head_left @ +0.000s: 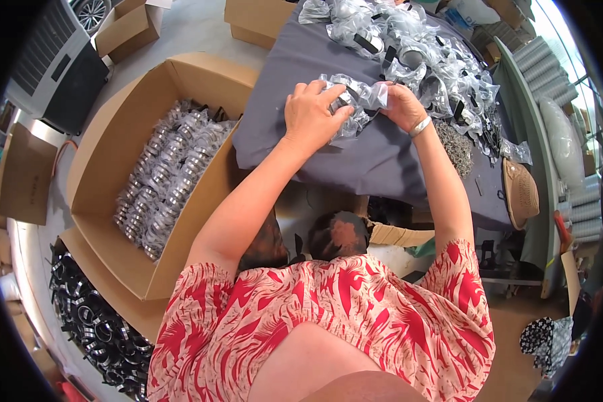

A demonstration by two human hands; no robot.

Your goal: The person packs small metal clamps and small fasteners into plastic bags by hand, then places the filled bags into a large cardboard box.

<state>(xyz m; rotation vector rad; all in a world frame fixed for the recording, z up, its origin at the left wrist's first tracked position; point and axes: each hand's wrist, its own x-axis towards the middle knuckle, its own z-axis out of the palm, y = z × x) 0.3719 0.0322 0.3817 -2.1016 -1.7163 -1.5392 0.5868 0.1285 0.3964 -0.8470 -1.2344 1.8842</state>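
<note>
Head view, with twelve o'clock straight ahead of the wearer: a red-patterned garment (355,288) is seen nearest, worn by the person. At nine o'clock, many black pieces with shiny bands (94,328) are heaped beside a large open carton (104,164), which stands at ten o'clock and is partly filled with rows of wrapped metal rings (171,167). At twelve o'clock, a bagged metal ring (345,100) is held at the near part of a grey-covered table (281,100); it is grasped from the left by the curved fingers and thumb of the left hand (313,117), while the loose end of its clear plastic is pinched by the right hand (403,107), above whose wrist a pale bangle (420,126) is worn. At two o'clock, a brown hat (521,187) is set by the table's edge. Farther off, toward one o'clock, more bagged pieces (412,57) are piled on the cloth. At half past ten, a grey appliance (50,63) is seen.
</note>
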